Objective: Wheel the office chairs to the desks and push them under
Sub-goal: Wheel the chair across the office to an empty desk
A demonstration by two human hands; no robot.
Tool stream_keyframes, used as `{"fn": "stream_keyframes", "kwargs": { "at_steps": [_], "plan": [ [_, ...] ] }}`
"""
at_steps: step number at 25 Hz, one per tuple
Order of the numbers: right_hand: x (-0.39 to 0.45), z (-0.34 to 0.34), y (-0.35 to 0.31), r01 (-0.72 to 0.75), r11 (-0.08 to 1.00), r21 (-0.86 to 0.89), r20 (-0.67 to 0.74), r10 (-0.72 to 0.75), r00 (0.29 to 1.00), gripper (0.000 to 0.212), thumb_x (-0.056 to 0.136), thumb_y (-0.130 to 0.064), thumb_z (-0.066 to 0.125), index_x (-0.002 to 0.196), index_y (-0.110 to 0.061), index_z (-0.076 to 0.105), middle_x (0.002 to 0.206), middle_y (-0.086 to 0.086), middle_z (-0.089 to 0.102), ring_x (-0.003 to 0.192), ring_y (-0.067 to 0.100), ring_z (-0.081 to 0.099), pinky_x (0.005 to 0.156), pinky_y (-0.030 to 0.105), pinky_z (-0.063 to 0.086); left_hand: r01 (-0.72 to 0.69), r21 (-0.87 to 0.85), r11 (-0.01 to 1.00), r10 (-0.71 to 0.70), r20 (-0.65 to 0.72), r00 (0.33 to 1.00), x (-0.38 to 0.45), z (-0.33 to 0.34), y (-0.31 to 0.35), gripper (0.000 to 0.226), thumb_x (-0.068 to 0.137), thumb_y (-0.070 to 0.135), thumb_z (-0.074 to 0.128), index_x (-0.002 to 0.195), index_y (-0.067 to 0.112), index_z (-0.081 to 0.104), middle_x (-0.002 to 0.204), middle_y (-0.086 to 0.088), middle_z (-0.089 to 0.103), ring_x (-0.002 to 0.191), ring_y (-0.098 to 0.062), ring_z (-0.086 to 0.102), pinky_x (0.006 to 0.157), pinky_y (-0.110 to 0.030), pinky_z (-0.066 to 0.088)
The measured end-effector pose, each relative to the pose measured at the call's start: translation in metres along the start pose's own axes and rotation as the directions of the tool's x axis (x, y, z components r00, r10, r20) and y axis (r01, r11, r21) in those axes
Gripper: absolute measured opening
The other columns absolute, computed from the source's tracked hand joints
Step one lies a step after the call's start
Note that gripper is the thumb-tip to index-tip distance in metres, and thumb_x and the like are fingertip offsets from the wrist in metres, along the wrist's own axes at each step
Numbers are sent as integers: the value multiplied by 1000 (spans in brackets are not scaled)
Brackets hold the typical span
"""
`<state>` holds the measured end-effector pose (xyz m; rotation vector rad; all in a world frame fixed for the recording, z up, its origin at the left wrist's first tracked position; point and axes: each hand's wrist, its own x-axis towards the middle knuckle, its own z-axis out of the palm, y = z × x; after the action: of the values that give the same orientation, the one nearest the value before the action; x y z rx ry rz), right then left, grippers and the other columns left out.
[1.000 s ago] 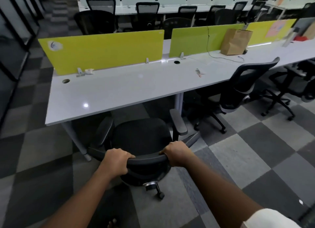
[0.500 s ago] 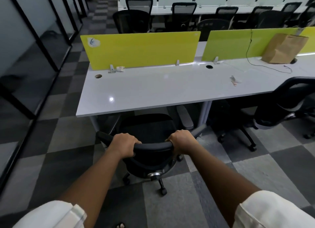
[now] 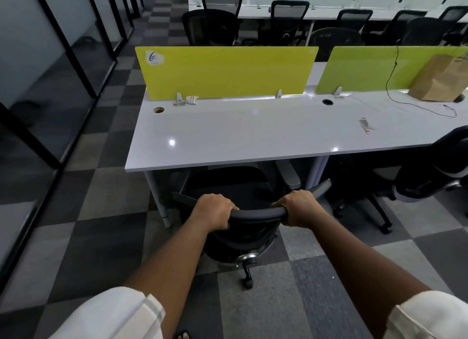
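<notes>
A black office chair [image 3: 229,186] stands in front of me with its seat partly under the white desk [image 3: 253,136]. My left hand [image 3: 215,210] grips the top rim of the backrest on its left side. My right hand [image 3: 300,207] grips the same rim on its right side. The chair's armrests reach under the desk's front edge. One castor [image 3: 248,283] shows below the backrest.
A yellow divider panel [image 3: 228,70] backs the desk and a green one [image 3: 367,70] stands to its right. A brown paper bag [image 3: 442,79] and a cable lie at the right. Another black chair [image 3: 435,176] is tucked in at right. Glass partitions line the left.
The chair has rolled forward so more of its seat lies under the desk. The desk now sits more central and closer in view. Both hands kept their grip on the backrest.
</notes>
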<state>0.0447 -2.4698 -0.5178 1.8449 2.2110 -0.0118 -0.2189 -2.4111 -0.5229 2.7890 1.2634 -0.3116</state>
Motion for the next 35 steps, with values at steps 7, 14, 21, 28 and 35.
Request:
{"fn": "stream_keyframes", "kwargs": {
  "at_steps": [7,14,21,28,35],
  "plan": [
    [1,6,1,15,1000,-9,-18,-15,1000,38,74,-41,65,111,-50,67,85,-13,72,84,15,69,66,29,47,-147,40,988,149,-63,987,5,7,-17,47,75,67,54,118,52,64,88,10,73,87,-17,70,70,-31,46],
    [37,-2,1,-14,1000,6,-16,14,1000,35,71,-44,72,105,-35,71,88,-6,71,85,24,68,66,32,44,-180,94,979,187,-68,980,34,-7,-58,59,72,74,53,124,49,63,97,11,75,94,-15,70,80,-31,51],
    [79,-21,10,-14,999,37,-15,15,1000,31,69,-41,74,99,-33,70,86,-4,69,82,25,67,65,31,37,-169,94,981,177,-81,981,69,-16,-88,59,71,78,54,118,46,67,93,10,74,93,-14,69,77,-30,48],
    [102,-27,8,-10,997,81,-10,11,1000,29,68,-41,76,96,-33,68,74,-10,52,78,21,64,63,31,40,-183,62,981,186,-48,981,84,-19,-114,52,74,77,56,108,40,70,86,11,71,85,-12,65,68,-28,42],
    [75,-23,-7,-32,998,54,-24,34,999,24,72,-38,72,94,-31,68,80,-7,68,81,21,67,84,34,48,-156,120,980,163,-49,985,61,-11,-97,63,68,80,45,114,43,67,94,9,74,92,-18,69,77,-32,51]
  ]
}}
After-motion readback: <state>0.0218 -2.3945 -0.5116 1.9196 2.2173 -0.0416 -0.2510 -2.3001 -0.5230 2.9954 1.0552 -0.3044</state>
